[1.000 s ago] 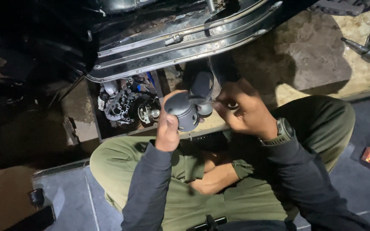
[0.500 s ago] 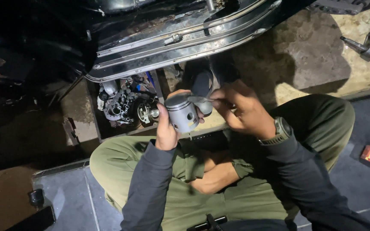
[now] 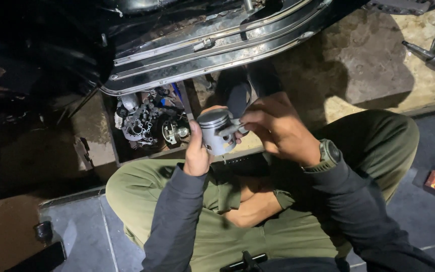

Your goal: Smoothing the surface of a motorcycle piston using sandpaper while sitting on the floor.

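My left hand (image 3: 197,153) wraps its fingers round the piston (image 3: 216,132), keeping it up and steady. My right hand (image 3: 273,128) pinches its side pin (image 3: 233,128).

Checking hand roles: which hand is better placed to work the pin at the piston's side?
Right, probably. The right hand already has its fingertips at the small pin on the side of the piston, free to turn or push. The left hand is wrapped around the piston body, steadying it.
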